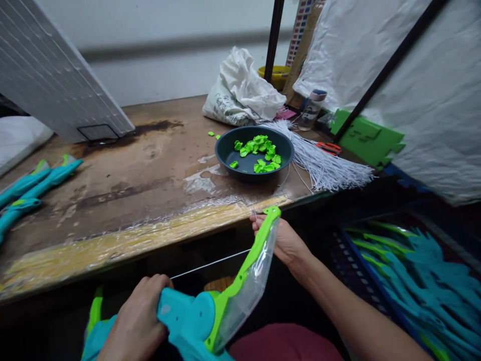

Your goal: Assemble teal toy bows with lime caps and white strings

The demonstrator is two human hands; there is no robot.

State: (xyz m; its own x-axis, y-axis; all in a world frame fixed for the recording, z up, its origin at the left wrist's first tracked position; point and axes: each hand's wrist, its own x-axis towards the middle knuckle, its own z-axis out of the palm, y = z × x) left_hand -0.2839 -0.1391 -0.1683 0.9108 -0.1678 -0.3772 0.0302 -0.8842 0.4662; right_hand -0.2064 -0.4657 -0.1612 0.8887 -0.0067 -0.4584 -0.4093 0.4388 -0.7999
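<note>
My left hand (137, 311) is wrapped round a turquoise plastic part (195, 316) low in the view. Joined to that part is a bright green arm (244, 271) with a clear panel, slanting up to the right. A white string (210, 263) runs taut from beside my left hand to behind the green arm. My right hand (287, 243) is closed near the arm's upper tip, its fingertips pinching what looks like the string's end. The green arm partly hides these fingers. Beyond them, a dark round bowl (244, 173) holds several small bright green plastic pieces (261, 148).
A bundle of white strings (326, 163) lies right of the bowl, with orange-handled scissors (328, 148). Behind are a white sack (240, 90), a bottle (312, 110) and green foam (366, 138). A crate at right holds turquoise parts (421, 281); more turquoise parts (41, 183) lie on the left.
</note>
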